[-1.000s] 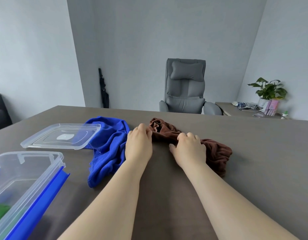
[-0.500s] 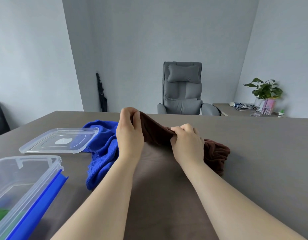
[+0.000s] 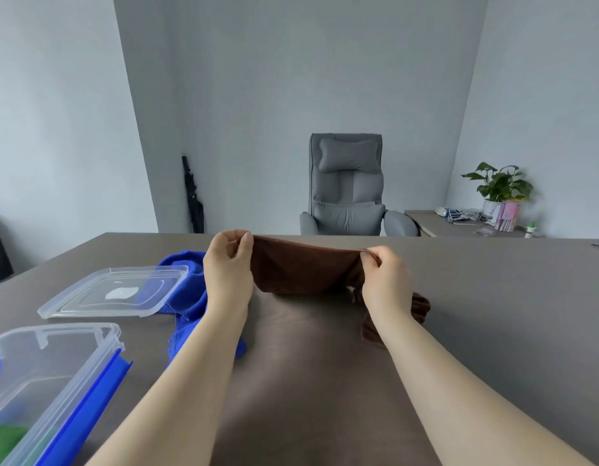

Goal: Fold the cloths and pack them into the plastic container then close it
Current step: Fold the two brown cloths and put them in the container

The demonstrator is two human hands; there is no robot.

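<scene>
I hold a brown cloth (image 3: 301, 270) lifted over the middle of the table. My left hand (image 3: 229, 267) pinches its top edge at the left, and my right hand (image 3: 385, 280) pinches the same edge at the right. The edge is stretched between them while the cloth's lower part trails onto the table behind my right wrist. A blue cloth (image 3: 187, 311) lies crumpled to the left, partly behind my left arm. The clear plastic container (image 3: 72, 361) with a blue side clip stands open at the near left, with something green (image 3: 5, 442) inside. Its clear lid (image 3: 89, 297) lies flat beyond it.
The grey-brown table (image 3: 493, 314) stretches bare to the right and toward me. A grey office chair (image 3: 347, 190) stands behind the far edge. A side desk with a potted plant (image 3: 500, 186) and small items is at the far right. A dark umbrella (image 3: 194, 196) leans against the wall.
Both hands gripped the brown cloth on the table, raised it and moved apart, stretching its top edge. The head view tilted up slightly.
</scene>
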